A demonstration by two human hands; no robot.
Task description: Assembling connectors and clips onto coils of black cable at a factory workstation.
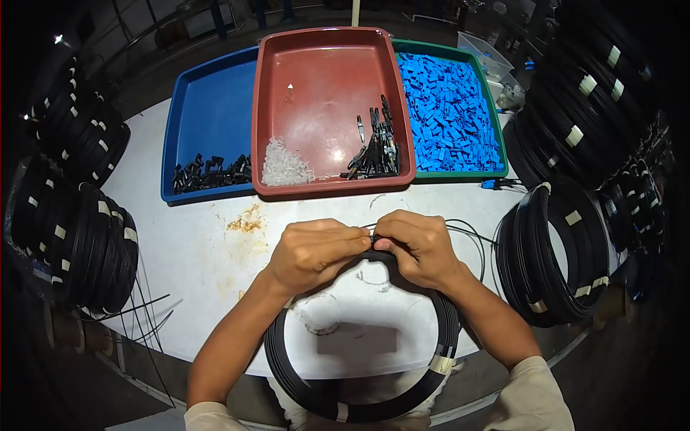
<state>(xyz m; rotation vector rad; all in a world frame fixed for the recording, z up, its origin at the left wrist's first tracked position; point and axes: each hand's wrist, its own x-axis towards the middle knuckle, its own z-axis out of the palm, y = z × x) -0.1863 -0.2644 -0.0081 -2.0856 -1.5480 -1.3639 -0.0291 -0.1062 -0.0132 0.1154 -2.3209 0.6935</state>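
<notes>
Both my hands meet over the table, just beyond a coil of black cable that lies between my forearms and reaches past the table's near edge. My left hand is closed, thumb and fingers pinching a small black part. From the other side, my right hand is closed in a pinch on the same spot. The fingertips cover most of the part, so its exact kind cannot be told. A thin black cable loops out to the right of my right hand.
Beyond my hands, a red tray holds clear plastic pieces and slim black connectors. It overlaps a blue tray with black parts and a green tray full of blue clips. Cable coils stand at both sides.
</notes>
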